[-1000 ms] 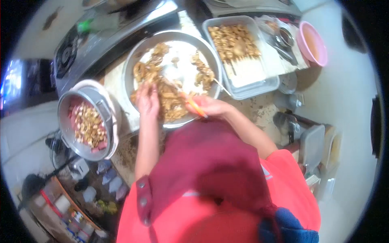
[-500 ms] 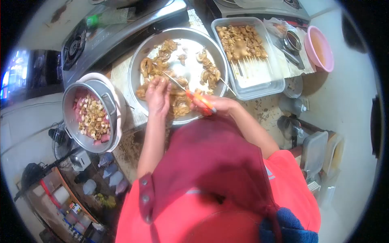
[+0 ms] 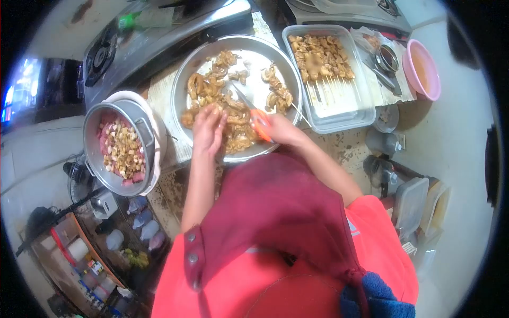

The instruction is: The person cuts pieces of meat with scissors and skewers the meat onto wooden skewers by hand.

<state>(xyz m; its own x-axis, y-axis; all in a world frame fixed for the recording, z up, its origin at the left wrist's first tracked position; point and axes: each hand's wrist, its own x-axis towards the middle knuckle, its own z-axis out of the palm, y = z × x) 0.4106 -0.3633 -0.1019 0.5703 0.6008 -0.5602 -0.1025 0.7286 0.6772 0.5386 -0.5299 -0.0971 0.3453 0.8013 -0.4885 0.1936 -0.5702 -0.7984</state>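
Note:
A wide round metal pan (image 3: 184, 63) holds brown pieces of meat (image 3: 201, 87) and, on its right side, a loaded skewer (image 3: 300, 113) whose stick crosses the rim. My right hand (image 3: 277, 129) is closed on the orange handles of a pair of scissors (image 3: 259, 119), whose blades point up and left over the meat. Beside it, my left hand (image 3: 208, 130) rests at the meat in the lower left of the pan, fingers bent; what its fingertips hold is too small to make out. To the right, a clear plastic tray (image 3: 339, 123) carries several rows of skewered meat (image 3: 318, 55).
Left of the pan, a metal pot (image 3: 95, 172) of chopped pieces sits in a pale basin (image 3: 158, 143). Stoves (image 3: 185, 37) stand behind. At right are a small bowl of dark sauce (image 3: 387, 57), a knife (image 3: 386, 79) and a pink bowl (image 3: 436, 74).
The scissors have moved slightly right, with their blades now away from my left fingertips. My right hand has turned a little. The whole view has shifted slightly.

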